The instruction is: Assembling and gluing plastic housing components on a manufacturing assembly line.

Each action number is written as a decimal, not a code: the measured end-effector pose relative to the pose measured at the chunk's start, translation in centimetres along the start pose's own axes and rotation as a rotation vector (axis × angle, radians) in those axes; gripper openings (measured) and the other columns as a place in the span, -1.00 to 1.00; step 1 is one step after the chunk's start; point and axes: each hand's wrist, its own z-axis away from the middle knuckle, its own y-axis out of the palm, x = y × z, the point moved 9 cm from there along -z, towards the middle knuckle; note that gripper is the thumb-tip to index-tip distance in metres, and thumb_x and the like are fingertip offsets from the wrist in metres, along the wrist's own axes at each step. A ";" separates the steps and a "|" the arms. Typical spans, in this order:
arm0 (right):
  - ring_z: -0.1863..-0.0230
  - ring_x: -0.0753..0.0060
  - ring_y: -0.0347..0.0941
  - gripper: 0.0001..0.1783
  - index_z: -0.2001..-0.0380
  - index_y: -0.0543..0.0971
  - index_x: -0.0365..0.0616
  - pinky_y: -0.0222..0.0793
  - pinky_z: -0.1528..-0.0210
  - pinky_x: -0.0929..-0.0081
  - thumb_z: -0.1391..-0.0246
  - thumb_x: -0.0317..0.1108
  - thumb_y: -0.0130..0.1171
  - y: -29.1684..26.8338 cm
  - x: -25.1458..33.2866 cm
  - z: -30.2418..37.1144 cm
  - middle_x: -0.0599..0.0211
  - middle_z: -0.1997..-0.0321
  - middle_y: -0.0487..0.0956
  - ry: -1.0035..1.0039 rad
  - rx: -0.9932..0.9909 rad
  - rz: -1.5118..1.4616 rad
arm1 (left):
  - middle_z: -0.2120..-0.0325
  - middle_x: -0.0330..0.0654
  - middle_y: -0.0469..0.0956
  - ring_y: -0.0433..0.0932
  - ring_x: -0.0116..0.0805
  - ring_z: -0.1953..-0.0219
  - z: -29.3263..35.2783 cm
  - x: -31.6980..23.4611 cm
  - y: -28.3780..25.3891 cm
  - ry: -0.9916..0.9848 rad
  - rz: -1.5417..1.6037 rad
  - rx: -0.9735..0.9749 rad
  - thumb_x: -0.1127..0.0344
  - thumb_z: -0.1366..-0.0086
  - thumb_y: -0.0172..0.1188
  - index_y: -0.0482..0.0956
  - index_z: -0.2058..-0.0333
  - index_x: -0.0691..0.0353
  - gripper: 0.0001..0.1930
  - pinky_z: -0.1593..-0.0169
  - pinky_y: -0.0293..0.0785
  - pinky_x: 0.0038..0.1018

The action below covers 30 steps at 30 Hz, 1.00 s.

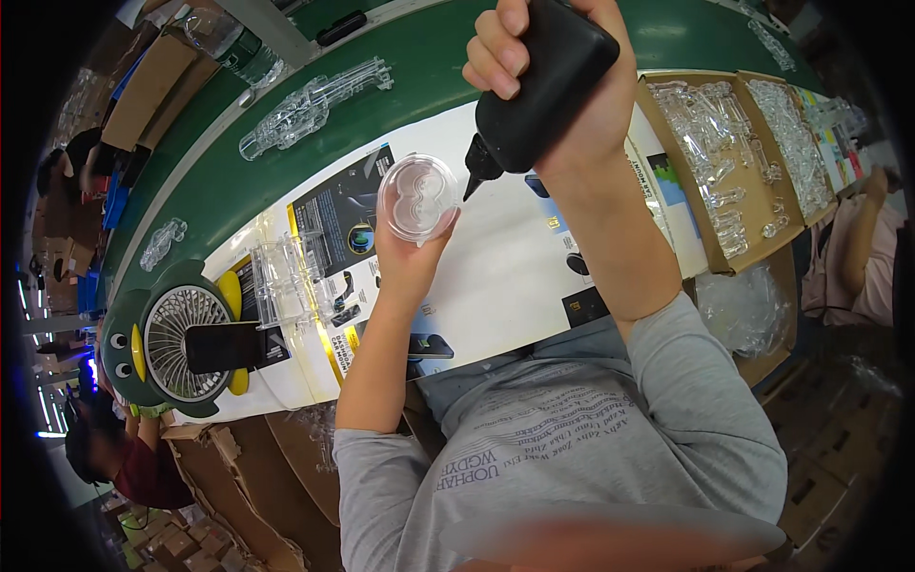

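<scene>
My left hand [416, 259] holds up a round clear plastic part [416, 197] with curved raised shapes inside its rim. Its fingers wrap the part from below and behind. In my right hand [596, 119] is a black squeeze bottle [543, 81], tilted with its pointed nozzle down. The nozzle tip is just right of the clear part's rim, apart from it. Whether any liquid comes out is too small to tell. Below both hands lies a white printed sheet [496, 286] on the green table [419, 95].
Clear plastic pieces fill cardboard trays [715, 162] at the right. A clear assembled part [315, 107] lies at the back left. Clear strips [286, 283] lie left of my left forearm, beside a penguin-shaped fan [176, 338] with a phone [224, 348] against it. Other people sit at both sides.
</scene>
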 end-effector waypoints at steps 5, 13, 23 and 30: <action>0.75 0.41 0.23 -0.51 0.67 0.30 -0.20 0.19 0.64 0.61 -0.15 -0.05 -0.30 0.2 -0.2 -0.3 0.26 0.77 0.30 -0.035 0.031 0.083 | 0.02 -0.14 0.33 0.34 -0.32 -0.03 0.0 -1.3 0.2 0.112 -0.117 -0.015 0.49 0.12 0.38 0.25 -0.04 0.30 -0.30 -0.11 0.25 -0.43; 0.76 0.44 0.22 -0.50 0.68 0.30 -0.19 0.18 0.66 0.63 -0.15 -0.04 -0.31 0.4 -0.6 -0.1 0.28 0.79 0.29 0.028 0.038 0.100 | 0.05 -0.16 0.34 0.36 -0.31 0.01 0.0 -2.0 0.2 0.161 -0.153 -0.002 0.45 0.21 0.46 0.28 -0.01 0.27 -0.25 -0.09 0.29 -0.41; 0.77 0.46 0.22 -0.50 0.68 0.31 -0.18 0.17 0.68 0.64 -0.15 -0.03 -0.31 0.8 -1.3 0.0 0.30 0.79 0.29 0.075 0.050 0.037 | 0.05 -0.16 0.34 0.36 -0.31 0.01 0.1 -2.2 0.2 0.165 -0.182 -0.004 0.44 0.24 0.48 0.27 0.00 0.25 -0.23 -0.08 0.31 -0.40; 0.78 0.48 0.22 -0.49 0.68 0.32 -0.18 0.17 0.70 0.65 -0.15 -0.02 -0.30 1.0 -0.9 0.0 0.31 0.79 0.30 0.046 0.113 0.034 | 0.06 -0.15 0.36 0.38 -0.32 0.02 0.1 -2.3 0.3 0.183 -0.163 -0.008 0.44 0.24 0.47 0.28 0.00 0.28 -0.24 -0.07 0.32 -0.41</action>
